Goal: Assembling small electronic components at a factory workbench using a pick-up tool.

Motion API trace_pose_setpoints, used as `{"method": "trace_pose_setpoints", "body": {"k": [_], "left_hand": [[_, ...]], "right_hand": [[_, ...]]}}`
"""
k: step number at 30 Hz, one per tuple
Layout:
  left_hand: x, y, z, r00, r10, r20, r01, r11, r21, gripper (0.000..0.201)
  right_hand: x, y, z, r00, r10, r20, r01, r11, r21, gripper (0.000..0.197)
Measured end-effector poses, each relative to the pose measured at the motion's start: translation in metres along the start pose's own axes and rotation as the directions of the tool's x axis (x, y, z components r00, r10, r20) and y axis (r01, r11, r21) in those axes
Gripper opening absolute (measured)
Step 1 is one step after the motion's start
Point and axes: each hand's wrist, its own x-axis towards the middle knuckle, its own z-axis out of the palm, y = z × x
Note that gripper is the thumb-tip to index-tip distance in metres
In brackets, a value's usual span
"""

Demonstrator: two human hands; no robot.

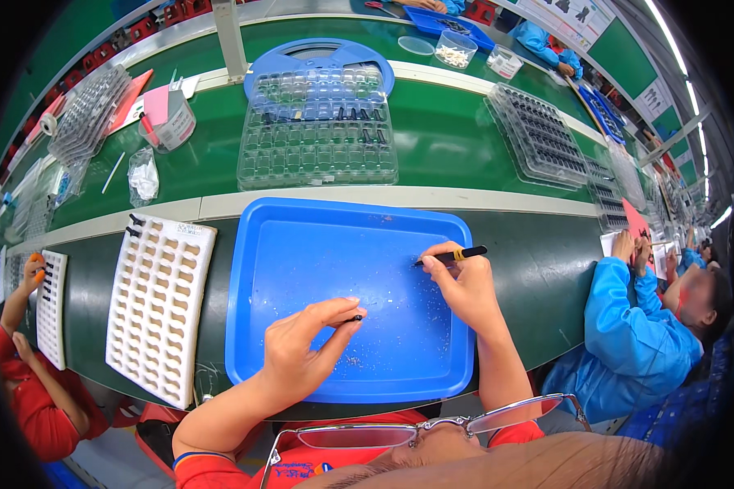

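Over a blue tray point(257, 342) strewn with tiny pale specks, my left hand point(306, 342) pinches a small black part point(353, 319) between thumb and fingertips. The fingers hide most of that part. To its right, my right hand point(463, 287) grips a slim pen-shaped black tool point(467, 253) with a yellow band, held like a pen. Its dark, narrow tip points left and stays apart from the black part. Whether the tip is a blade or a nib is too small to tell. A white foam holder point(156, 306) with rows of hollows lies left of the tray, a few black parts at its top-left corner.
Beyond the tray stands a clear blister tray point(318, 151) with some black pieces, before a blue reel point(375, 61). Stacked blister trays point(538, 134) lie at far right. A tub point(170, 126) stands far left. Co-workers sit on both sides, one in a blue sleeve point(620, 326).
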Motion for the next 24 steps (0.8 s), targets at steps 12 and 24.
{"method": "trace_pose_setpoints", "body": {"k": [12,24], "left_hand": [[0.0003,-0.0007,0.0,1.0,0.004,0.004,-0.004,1.0,0.009,0.031],[-0.0019,-0.0025,0.0009,1.0,0.008,-0.007,-0.008,1.0,0.001,0.031]], "right_hand": [[0.0005,0.0004,-0.0024,1.0,0.004,0.023,-0.004,1.0,-0.026,0.015],[-0.0002,-0.0003,-0.002,1.0,0.01,0.011,-0.01,1.0,0.003,0.015]]}}
